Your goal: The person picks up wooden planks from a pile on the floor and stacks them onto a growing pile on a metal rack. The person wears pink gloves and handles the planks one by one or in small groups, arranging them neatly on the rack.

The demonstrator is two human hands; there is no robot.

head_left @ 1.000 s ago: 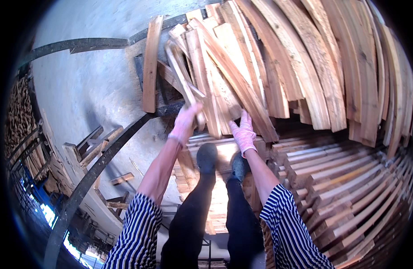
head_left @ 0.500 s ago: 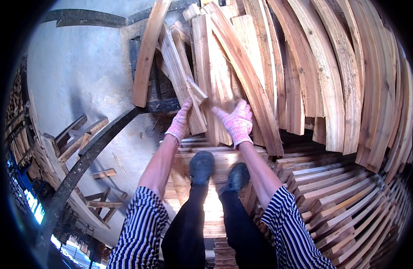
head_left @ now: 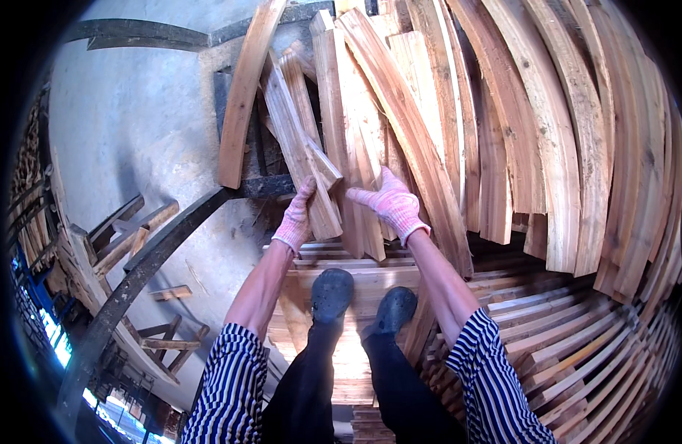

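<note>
Hands in pink knit gloves meet a leaning bundle of rough wooden boards at the centre of the frame. I see my left hand [head_left: 296,217] with its grip pressed against the lower edge of a short board [head_left: 302,152] that tilts up toward the upper left; whether the fingers wrap behind it I cannot tell. My right hand [head_left: 389,203] lies with its grip spread flat on the face of a tall plank [head_left: 339,133], just right of the left hand, the two gloves close but apart. Both boards belong to the leaning stack of planks [head_left: 518,126] that fills the upper centre and upper right of the frame, the pieces overlapping and standing nearly upright. A single slat [head_left: 244,92] leans apart at the upper left of the bundle, against a dark metal frame [head_left: 263,185]. Below the hands, in the lower centre, my two dark shoes [head_left: 332,292] stand on a flat pile of boards [head_left: 563,318] that spreads to the lower right. Striped sleeves [head_left: 230,385] enter from the lower edge. Grey concrete floor [head_left: 133,126] occupies the left, with loose offcuts [head_left: 130,233] lying on it.
</note>
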